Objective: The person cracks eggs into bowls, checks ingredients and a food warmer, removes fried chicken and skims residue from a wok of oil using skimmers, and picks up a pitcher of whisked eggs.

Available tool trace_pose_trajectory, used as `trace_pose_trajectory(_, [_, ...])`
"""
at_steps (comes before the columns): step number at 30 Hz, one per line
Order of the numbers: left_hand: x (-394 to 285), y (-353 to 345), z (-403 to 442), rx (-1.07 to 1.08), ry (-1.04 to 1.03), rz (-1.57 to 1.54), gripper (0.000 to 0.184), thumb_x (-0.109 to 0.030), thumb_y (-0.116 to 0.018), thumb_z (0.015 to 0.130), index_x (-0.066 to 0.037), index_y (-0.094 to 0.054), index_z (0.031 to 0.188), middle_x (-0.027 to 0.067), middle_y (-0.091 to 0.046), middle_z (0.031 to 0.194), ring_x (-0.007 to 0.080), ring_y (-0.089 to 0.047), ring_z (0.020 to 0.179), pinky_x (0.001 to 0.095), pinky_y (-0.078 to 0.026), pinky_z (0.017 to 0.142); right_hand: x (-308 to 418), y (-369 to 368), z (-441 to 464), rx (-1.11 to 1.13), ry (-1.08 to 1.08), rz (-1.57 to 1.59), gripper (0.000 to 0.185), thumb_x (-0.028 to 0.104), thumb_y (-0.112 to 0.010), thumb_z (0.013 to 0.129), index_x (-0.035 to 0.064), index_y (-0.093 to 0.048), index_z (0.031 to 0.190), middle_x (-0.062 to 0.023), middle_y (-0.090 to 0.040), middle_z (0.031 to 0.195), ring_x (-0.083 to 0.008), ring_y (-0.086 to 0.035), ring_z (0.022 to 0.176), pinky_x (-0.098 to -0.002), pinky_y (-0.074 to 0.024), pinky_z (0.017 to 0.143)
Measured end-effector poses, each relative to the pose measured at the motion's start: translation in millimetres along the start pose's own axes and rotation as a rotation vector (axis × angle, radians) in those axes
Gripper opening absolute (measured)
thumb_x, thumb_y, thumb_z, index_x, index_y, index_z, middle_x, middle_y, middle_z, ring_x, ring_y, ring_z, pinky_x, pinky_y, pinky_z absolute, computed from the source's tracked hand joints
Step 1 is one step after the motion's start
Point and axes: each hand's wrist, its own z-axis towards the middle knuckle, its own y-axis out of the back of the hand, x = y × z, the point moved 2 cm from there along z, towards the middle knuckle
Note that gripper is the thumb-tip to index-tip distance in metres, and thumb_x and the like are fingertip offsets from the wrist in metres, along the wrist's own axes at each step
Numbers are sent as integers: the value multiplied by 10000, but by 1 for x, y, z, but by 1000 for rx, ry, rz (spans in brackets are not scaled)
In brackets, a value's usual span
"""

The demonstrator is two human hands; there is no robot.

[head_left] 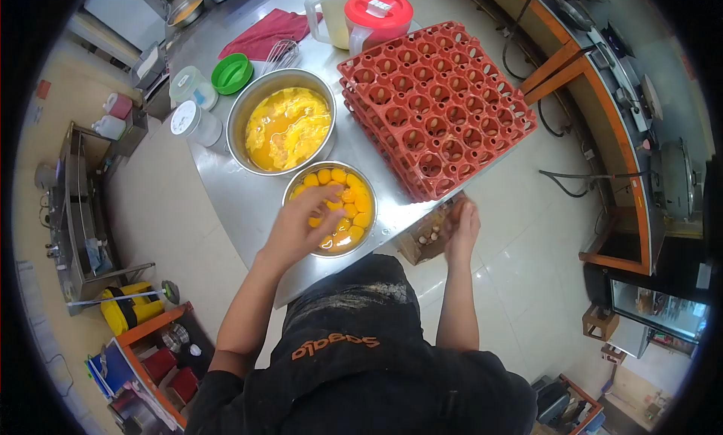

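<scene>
My left hand is over a metal bowl of whole egg yolks. Its thumb and fingers are spread apart, and nothing shows between them. Beyond that bowl stands a larger round pan with beaten egg in it. My right hand is past the table's edge, above an open cardboard box with eggshells inside. Its fingers are blurred and partly turned away, so whether they hold anything is hidden. A stack of red plastic egg trays stands on the table to the right.
The steel table also bears a whisk, a red cloth, a green lid, plastic jars and a red-lidded jug. Tiled floor and an orange-framed shelf lie to the right.
</scene>
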Motion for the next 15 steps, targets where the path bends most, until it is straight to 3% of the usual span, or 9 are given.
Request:
trace_pose_trajectory(3, [2, -19, -5, 71, -130, -34, 394, -132, -707, 799, -34, -584, 1160, 104, -618, 1062, 184, -620, 843, 283, -498, 740, 25, -51, -54, 325, -373, 456, 449, 473, -399, 960, 80, -474, 1165, -31, -489, 787, -37, -363, 524, -154, -255, 396])
trace_pose_trajectory(7, [-12, -22, -1, 149, -182, -134, 436, -139, -711, 794, -53, -576, 1199, 103, -602, 1117, 183, -618, 895, 286, -515, 775, 32, -95, -69, 654, -628, 342, 463, 493, -403, 954, 88, -499, 1158, -12, -485, 734, -32, -318, 486, -149, -236, 390])
trace_pose_trajectory(10, [-10, -17, 0, 153, -212, -206, 464, -123, -708, 786, -53, -565, 1222, 96, -607, 1124, 185, -618, 953, 283, -544, 775, 27, -122, -63, 783, -687, 70, 458, 484, -417, 954, 90, -509, 1168, -8, -487, 713, -17, -319, 476, -147, -229, 384])
trace_pose_trajectory(15, [15, -5, -11, 101, -135, -229, 415, -130, -703, 772, -38, -601, 1164, 119, -628, 1132, 224, -645, 952, 282, -550, 753, 28, -158, -60, 923, -516, -197, 395, 446, -474, 945, 105, -519, 1139, 33, -455, 682, -13, -329, 481, -154, -216, 380])
